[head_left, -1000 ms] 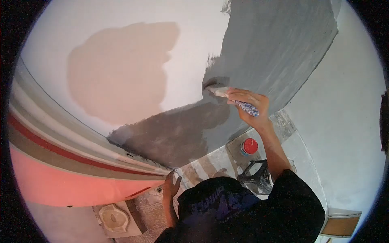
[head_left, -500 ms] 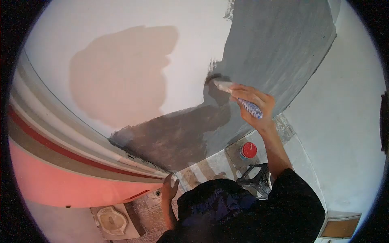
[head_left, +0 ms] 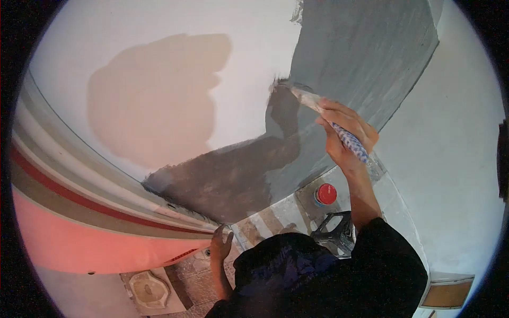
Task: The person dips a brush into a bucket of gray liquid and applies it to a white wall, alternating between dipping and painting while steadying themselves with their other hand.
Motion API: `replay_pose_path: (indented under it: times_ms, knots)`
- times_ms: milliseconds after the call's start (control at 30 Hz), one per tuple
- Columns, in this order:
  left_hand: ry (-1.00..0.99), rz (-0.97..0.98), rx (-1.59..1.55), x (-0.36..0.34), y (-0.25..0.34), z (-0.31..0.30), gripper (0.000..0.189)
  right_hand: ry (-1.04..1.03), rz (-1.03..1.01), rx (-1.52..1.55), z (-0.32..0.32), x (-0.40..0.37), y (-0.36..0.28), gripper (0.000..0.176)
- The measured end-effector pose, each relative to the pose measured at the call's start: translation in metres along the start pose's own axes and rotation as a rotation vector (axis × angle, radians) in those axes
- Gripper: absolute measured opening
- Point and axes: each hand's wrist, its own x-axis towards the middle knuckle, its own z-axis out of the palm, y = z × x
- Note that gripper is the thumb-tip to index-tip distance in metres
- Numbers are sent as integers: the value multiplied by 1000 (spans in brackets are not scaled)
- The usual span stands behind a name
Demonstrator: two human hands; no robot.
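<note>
My right hand (head_left: 347,130) is wrapped round a paintbrush (head_left: 352,144) with a blue-and-white patterned handle. The brush's bristles touch the wall where the grey paint (head_left: 355,58) meets the white surface (head_left: 249,47). Lower down, my left hand (head_left: 221,243) rests with fingers apart against the end of the pale, red-striped ledge (head_left: 106,204). Shadows darken part of the grey and white areas.
On the floor below the wall stand a red-topped can (head_left: 325,194) and a dark stool (head_left: 338,233). A squat toilet basin (head_left: 149,289) lies at the lower left. A brown panel (head_left: 448,293) shows at the lower right.
My right hand has moved right, and the brush tip has gone up along the edge of the grey paint. My left hand has stayed at the ledge.
</note>
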Motion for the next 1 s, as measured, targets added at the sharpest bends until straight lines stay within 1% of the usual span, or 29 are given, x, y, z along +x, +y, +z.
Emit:
replay_pose_path:
  times_ms: [33, 133, 233, 333, 400, 433, 500, 533, 633, 700, 733, 800, 833, 900, 933, 1000]
  knots:
    - [6, 3, -9, 1, -6, 3, 54, 30, -12, -20, 0, 2, -3, 26]
    - [-5, -3, -36, -4, -18, 13, 54, -126, 95, -23, 4, -4, 0, 27]
    - [-29, -32, -42, -4, -13, 13, 54, -80, 76, 51, -1, -8, -6, 27]
    - [-33, -84, -53, -7, -5, 7, 54, -49, 53, 46, 4, -21, -9, 27]
    - [-63, -119, -84, -11, -1, 4, 54, -102, 104, 20, 8, -16, -6, 27]
    - [-67, -106, -80, -13, -2, 5, 54, -127, 134, 5, 9, -14, -5, 27]
    - [-63, -75, -67, -13, -3, 3, 54, -17, 59, 24, 8, -5, -7, 27]
    - [-59, -101, -57, -13, -5, 1, 54, 36, 21, 36, 9, -2, -8, 27]
    - [-59, -165, -50, -18, 1, -3, 53, -54, 93, -20, 10, -2, -10, 27]
    - [-61, -176, -51, -18, 10, -11, 53, -26, 30, 1, 4, -7, -9, 35]
    - [-45, -147, -54, -16, 5, -9, 53, -6, -6, 13, 4, -8, -7, 40]
    - [-17, -94, -57, -20, -10, -4, 52, 44, -21, 26, 10, -19, -8, 40]
    - [-18, -121, -63, -20, -16, -1, 53, 67, -30, 31, 11, -23, -7, 40]
    - [-32, -175, -76, -24, -17, 3, 53, -32, -17, 16, 12, -21, -2, 39]
    - [-40, -134, -61, -27, -18, 6, 53, -81, -9, 9, 11, -20, -1, 38]
    - [-37, -45, -25, -23, -20, 4, 53, -21, -20, 21, 7, -19, -8, 37]
